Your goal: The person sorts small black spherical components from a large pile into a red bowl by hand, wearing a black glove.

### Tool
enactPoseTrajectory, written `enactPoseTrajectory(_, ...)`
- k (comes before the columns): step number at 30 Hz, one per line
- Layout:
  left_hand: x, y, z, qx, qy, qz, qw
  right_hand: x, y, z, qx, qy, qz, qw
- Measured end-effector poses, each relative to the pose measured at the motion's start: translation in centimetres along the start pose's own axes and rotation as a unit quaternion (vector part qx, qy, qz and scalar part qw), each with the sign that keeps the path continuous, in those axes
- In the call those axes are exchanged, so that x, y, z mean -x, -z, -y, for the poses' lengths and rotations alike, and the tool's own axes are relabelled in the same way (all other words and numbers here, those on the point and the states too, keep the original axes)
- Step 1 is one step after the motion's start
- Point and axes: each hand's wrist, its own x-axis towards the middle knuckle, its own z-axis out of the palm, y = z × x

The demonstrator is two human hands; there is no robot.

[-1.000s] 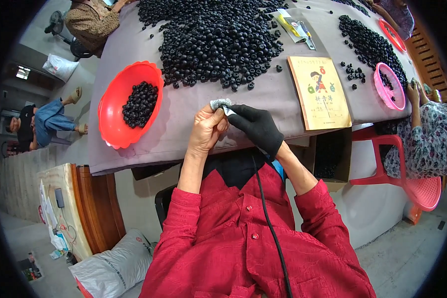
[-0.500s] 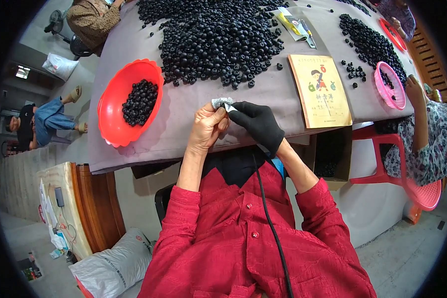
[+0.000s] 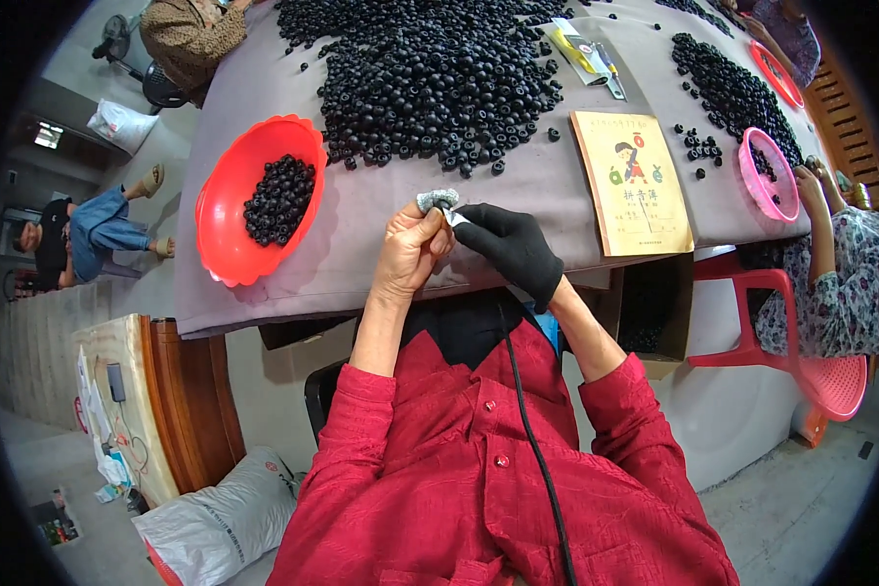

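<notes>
My left hand (image 3: 410, 249), bare, is closed in a pinch in front of the table edge. A grey speckled wrap (image 3: 433, 199) sits around its index fingertip. Between my fingertips shows a small black ring-shaped piece (image 3: 443, 206), like those on the table, partly covered. My right hand (image 3: 518, 252) wears a black glove and meets the left one, its thumb and finger pressed together. A small white pointed sliver (image 3: 454, 218) sticks out at its fingertips; whether it is a blade or a scrap I cannot tell. Just beyond lies a large pile of black ring-shaped pieces (image 3: 430, 93).
A red scalloped bowl (image 3: 217, 234) with black pieces stands left. Right lie a yellow notebook (image 3: 640, 200) and a packaged cutter (image 3: 588, 57). A pink basket (image 3: 758, 181) stands near another person's hand (image 3: 813, 186). A black cord (image 3: 532, 430) hangs down my front.
More of the black piece shows between my fingertips, and the wrapped fingertip has tilted. The right-hand person's hands have shifted near the pink basket. The view has moved slightly.
</notes>
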Motion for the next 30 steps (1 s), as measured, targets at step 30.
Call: enactPoseTrajectory(30,0.1,0.0,-0.1,-0.001,0.006,0.000,1.000,-0.4,-0.6,-1.1,0.025,0.044,-0.033,0.998)
